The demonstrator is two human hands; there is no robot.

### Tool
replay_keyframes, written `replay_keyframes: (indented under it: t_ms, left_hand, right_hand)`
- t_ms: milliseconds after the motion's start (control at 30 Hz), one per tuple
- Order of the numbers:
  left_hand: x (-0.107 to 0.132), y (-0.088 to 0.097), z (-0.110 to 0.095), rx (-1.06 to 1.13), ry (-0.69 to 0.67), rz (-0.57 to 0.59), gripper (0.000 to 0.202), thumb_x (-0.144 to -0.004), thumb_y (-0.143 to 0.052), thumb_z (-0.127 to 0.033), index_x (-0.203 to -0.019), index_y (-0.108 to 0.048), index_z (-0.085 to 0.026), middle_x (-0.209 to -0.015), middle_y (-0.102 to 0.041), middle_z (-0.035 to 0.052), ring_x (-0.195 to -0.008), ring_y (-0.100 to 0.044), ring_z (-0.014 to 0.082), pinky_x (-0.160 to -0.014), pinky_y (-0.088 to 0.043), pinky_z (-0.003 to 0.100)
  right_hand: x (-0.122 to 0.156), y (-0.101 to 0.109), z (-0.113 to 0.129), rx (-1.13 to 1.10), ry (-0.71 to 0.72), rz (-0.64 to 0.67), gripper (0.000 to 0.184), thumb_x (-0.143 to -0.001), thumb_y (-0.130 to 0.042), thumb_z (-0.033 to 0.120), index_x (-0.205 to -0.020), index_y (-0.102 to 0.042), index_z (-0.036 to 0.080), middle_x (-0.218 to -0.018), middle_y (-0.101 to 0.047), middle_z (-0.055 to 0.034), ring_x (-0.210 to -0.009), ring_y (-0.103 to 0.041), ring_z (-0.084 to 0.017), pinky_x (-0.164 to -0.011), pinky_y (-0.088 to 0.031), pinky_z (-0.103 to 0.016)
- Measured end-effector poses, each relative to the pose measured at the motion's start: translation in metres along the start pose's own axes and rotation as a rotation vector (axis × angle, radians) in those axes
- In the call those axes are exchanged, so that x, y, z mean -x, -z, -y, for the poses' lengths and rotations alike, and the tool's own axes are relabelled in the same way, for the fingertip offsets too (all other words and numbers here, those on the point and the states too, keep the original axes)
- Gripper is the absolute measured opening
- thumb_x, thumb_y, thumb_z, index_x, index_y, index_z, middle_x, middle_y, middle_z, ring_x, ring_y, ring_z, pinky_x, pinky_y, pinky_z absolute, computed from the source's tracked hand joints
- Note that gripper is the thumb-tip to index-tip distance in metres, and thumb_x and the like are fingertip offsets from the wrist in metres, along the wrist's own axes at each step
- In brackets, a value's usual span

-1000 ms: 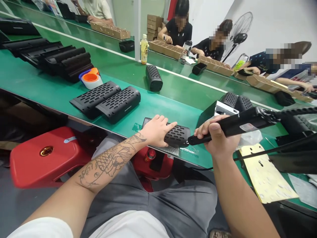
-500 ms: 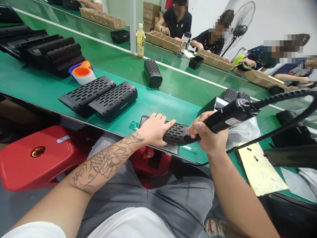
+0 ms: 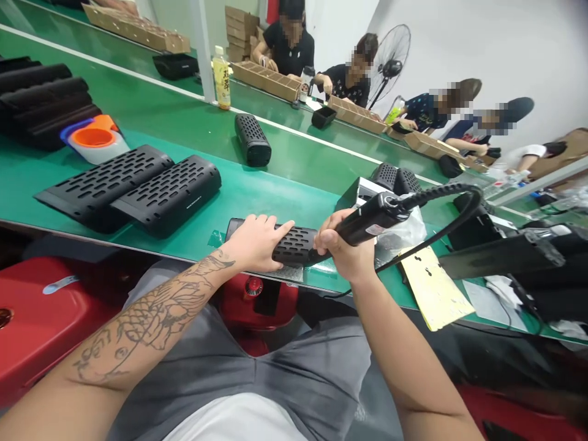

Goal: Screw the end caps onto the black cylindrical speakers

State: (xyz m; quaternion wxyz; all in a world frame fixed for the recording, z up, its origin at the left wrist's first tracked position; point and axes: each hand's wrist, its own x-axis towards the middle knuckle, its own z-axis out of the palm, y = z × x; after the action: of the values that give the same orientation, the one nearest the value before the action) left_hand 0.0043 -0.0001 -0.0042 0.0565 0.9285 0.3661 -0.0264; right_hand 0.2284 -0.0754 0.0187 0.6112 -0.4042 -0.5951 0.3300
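Long green conveyor bench (image 3: 285,177), people seated along the far side at brown cardboard trays (image 3: 271,79). At the near edge, centre: black rounded speaker housing with rows of slotted holes (image 3: 296,245), lying flat. Pinned under the left hand (image 3: 255,242), palm down, fingers spread over its top. Gripped in the closed right hand (image 3: 342,251): black corded electric screwdriver (image 3: 370,222), tip at the housing's right end. Small white-and-red label on the tool, too small to read. Further left, two matching black housings (image 3: 168,195) side by side, tiny white lettering on one, illegible.
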Motion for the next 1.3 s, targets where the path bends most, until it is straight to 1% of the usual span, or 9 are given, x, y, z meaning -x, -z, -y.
replay_keyframes:
  t_ms: [100, 267, 367, 467, 633, 833, 1000, 1133, 1300]
  left_hand:
    - [0.0, -0.001, -0.003, -0.004, 0.018, 0.01, 0.118, -0.102, -0.093, -0.064, -0.2, -0.049, -0.018, -0.164, -0.078, 0.0296, -0.15, -0.076, 0.0511, -0.12, -0.053, 0.055]
    - [-0.001, 0.007, -0.001, 0.05, 0.035, 0.031, 0.114, -0.107, -0.086, -0.077, -0.201, -0.049, -0.023, -0.17, -0.078, 0.0261, -0.155, -0.075, 0.0492, -0.126, -0.055, 0.053]
    - [-0.003, 0.017, 0.016, 0.121, 0.097, 0.077, 0.094, -0.122, -0.059, -0.079, -0.202, -0.05, -0.03, -0.179, -0.076, 0.0193, -0.153, -0.081, 0.0443, -0.127, -0.058, 0.049]
    - [-0.006, 0.023, 0.036, 0.176, 0.198, 0.121, 0.087, -0.125, -0.043, -0.078, -0.197, -0.058, -0.031, -0.188, -0.073, 0.0151, -0.159, -0.08, 0.0437, -0.128, -0.06, 0.047]
    - [-0.008, 0.025, 0.045, 0.248, 0.243, 0.179, 0.087, -0.119, -0.045, -0.086, -0.178, -0.08, -0.032, -0.169, -0.089, 0.0122, -0.156, -0.083, 0.0433, -0.123, -0.063, 0.045]
    - [-0.01, 0.024, 0.042, 0.28, 0.239, 0.143, 0.081, -0.116, -0.051, -0.085, -0.167, -0.088, -0.035, -0.163, -0.092, 0.0099, -0.151, -0.085, 0.043, -0.119, -0.065, 0.045]
    - [-0.011, 0.019, 0.045, 0.29, 0.238, 0.115, 0.082, -0.115, -0.052, -0.089, -0.165, -0.089, -0.036, -0.161, -0.093, 0.0087, -0.15, -0.086, 0.0413, -0.119, -0.064, 0.043]
    - [-0.01, 0.019, 0.043, 0.292, 0.231, 0.101, 0.079, -0.114, -0.054, -0.088, -0.16, -0.091, -0.036, -0.159, -0.094, 0.0086, -0.147, -0.087, 0.0402, -0.116, -0.064, 0.042]
    - [-0.009, 0.018, 0.043, 0.321, 0.21, 0.081, 0.085, -0.112, -0.049, -0.094, -0.147, -0.096, -0.033, -0.146, -0.097, 0.0108, -0.137, -0.089, 0.0409, -0.106, -0.065, 0.043]
  right_hand:
    - [-0.013, 0.023, 0.006, 0.008, 0.036, -0.167, 0.054, -0.093, -0.109, 0.07, -0.09, -0.075, 0.027, -0.061, -0.069, 0.0077, -0.05, -0.067, -0.017, -0.059, -0.066, -0.036]
    - [-0.056, 0.102, -0.013, 0.329, 0.179, -0.693, 0.059, -0.082, -0.112, 0.071, -0.094, -0.075, 0.027, -0.065, -0.068, 0.0091, -0.049, -0.068, -0.016, -0.051, -0.058, -0.031]
    - [-0.065, 0.135, -0.035, 0.353, 0.184, -0.734, 0.063, -0.079, -0.11, 0.076, -0.09, -0.07, 0.028, -0.06, -0.065, 0.0097, -0.046, -0.065, -0.017, -0.05, -0.057, -0.034]
    - [-0.058, 0.143, -0.045, 0.318, 0.179, -0.674, 0.064, -0.081, -0.107, 0.08, -0.09, -0.068, 0.029, -0.056, -0.064, 0.011, -0.045, -0.062, -0.018, -0.05, -0.06, -0.036]
    - [-0.038, 0.114, -0.019, 0.247, 0.19, -0.626, 0.06, -0.083, -0.11, 0.076, -0.093, -0.074, 0.028, -0.059, -0.064, 0.0113, -0.046, -0.06, -0.016, -0.049, -0.06, -0.034]
    - [-0.014, 0.025, 0.025, -0.049, 0.233, -0.32, 0.051, -0.094, -0.109, 0.069, -0.096, -0.078, 0.028, -0.062, -0.065, 0.0103, -0.045, -0.064, -0.015, -0.05, -0.065, -0.032]
    - [-0.015, -0.039, 0.021, -0.195, 0.242, -0.148, 0.051, -0.097, -0.106, 0.074, -0.101, -0.078, 0.032, -0.062, -0.066, 0.0105, -0.042, -0.062, -0.015, -0.048, -0.063, -0.031]
    - [-0.022, -0.061, 0.008, -0.165, 0.2, -0.116, 0.057, -0.096, -0.105, 0.077, -0.104, -0.072, 0.031, -0.064, -0.066, 0.0113, -0.044, -0.06, -0.013, -0.051, -0.063, -0.029]
    - [-0.023, -0.067, 0.002, -0.125, 0.102, -0.089, 0.063, -0.092, -0.108, 0.078, -0.101, -0.067, 0.03, -0.063, -0.066, 0.0122, -0.044, -0.059, -0.013, -0.049, -0.061, -0.029]
